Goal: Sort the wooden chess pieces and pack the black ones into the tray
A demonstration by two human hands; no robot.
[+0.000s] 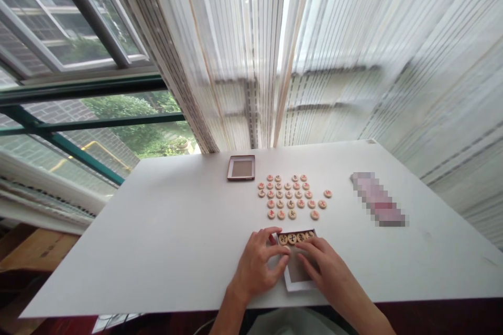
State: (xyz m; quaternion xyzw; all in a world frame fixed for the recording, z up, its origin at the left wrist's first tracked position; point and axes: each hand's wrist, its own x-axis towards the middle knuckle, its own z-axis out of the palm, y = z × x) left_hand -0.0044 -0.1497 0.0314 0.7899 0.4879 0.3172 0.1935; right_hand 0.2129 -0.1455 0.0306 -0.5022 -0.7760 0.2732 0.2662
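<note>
A shallow white box lies at the near edge of the table, with a row of round wooden Chinese chess pieces with black characters along its far side. My left hand is at the box's left side, thumb and index finger pinching a pale chess piece over the box. My right hand reaches over the box from the right, its fingers apart and index fingertip close to the row. Whether that fingertip touches a piece I cannot tell. Beyond the box, several loose chess pieces with red or black characters lie in uneven rows.
A box lid with a brown rim lies at the back of the white table. To the right lies a blurred pinkish object. Striped curtains and a window stand behind the table; a cardboard box is at lower left.
</note>
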